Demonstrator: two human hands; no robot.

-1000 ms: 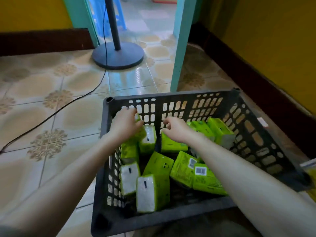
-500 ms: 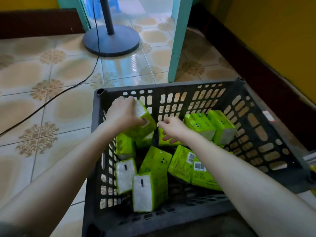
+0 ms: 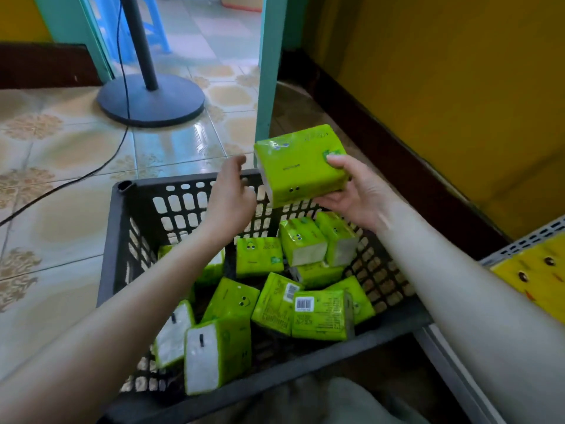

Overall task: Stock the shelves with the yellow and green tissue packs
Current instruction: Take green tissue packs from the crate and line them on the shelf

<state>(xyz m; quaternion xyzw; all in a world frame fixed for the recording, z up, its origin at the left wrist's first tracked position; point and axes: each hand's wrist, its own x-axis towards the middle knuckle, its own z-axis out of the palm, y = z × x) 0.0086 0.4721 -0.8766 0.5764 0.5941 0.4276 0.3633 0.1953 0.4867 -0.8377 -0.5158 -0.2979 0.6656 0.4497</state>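
Above the far rim of the crate (image 3: 183,178), the right hand (image 3: 357,198) grasps a green tissue pack (image 3: 298,163), the left hand (image 3: 232,197) relaxed beside it; next, likely, a carry to the shelf (image 3: 519,243) right of the crate.

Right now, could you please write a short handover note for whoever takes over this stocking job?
Hands: the right hand grips one green tissue pack, lifted above the far rim of the crate. The left hand is open beside that pack, holding nothing.
Things: the other green packs lie jumbled in the crate. A yellow pack sits on the shelf at the right edge.
Done: one green pack picked up.
Left: shelve it, then empty the crate.
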